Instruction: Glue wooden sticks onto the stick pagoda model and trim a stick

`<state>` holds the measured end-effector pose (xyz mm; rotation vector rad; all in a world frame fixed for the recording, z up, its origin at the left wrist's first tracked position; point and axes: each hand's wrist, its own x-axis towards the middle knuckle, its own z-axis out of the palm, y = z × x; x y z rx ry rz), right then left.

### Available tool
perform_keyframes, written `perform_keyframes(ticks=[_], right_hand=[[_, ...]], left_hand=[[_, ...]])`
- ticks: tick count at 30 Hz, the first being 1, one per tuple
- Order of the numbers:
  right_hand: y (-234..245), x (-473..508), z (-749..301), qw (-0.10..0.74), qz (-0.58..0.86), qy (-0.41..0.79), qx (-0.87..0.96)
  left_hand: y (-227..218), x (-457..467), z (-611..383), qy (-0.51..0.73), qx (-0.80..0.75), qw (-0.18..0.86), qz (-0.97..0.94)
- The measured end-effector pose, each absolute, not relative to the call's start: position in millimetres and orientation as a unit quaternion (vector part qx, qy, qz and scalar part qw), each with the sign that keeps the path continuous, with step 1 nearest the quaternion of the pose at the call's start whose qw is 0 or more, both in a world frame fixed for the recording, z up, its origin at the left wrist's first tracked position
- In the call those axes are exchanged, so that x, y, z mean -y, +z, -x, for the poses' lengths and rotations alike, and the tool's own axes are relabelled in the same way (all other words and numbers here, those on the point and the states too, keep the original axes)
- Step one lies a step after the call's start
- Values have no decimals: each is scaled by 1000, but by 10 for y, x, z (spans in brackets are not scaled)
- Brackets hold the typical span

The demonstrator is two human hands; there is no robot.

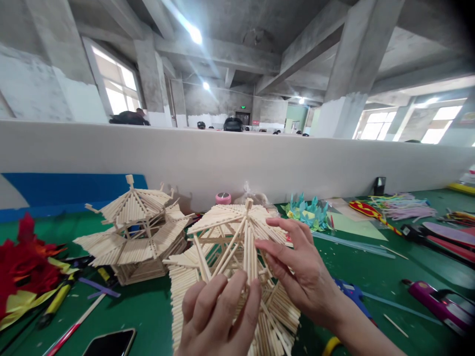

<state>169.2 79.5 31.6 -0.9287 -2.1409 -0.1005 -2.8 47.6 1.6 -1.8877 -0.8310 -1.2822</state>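
Observation:
A pavilion model of thin wooden sticks [185, 291] stands before me, its roof partly covered and one side showing bare frame. My left hand [222, 311] is at the lower edge of that open side, thumb and forefinger closed around the lower end of a wooden stick [249, 254] that runs up toward the roof's peak [248, 202]. My right hand [297, 257] reaches in from the right, thumb and forefinger apart, their tips at the sticks just below the peak. Its other fingers are partly hidden behind them.
A second stick pavilion [148, 247] stands at left. A phone [111, 343] lies near the front edge. On the right are a blue glue gun [352, 296], clear glue sticks [352, 244] and a purple tool [438, 304]. A white partition [237, 163] rises behind.

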Motion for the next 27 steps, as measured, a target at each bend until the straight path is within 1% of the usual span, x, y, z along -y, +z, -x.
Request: perform_keyframes(ticks=[6,9,15,20,27], right_hand=[[333,-793,-1688,386,364,-65,845],[333,-789,-1684,396,362,-66,841],[301,-793,-1693,422,354,-17,834],[265,-795,-1710,452,351,8,820],[285,-794,-1706,430,351,8,832]], left_hand=[[2,-439,102,-449,324,313,772],[-17,-444,99,-457,330,307,767],[6,-440,108,-484,339,316,742],[-17,-423,171,-482,353,318,736],[-59,-451,155,-475,345,295,754]])
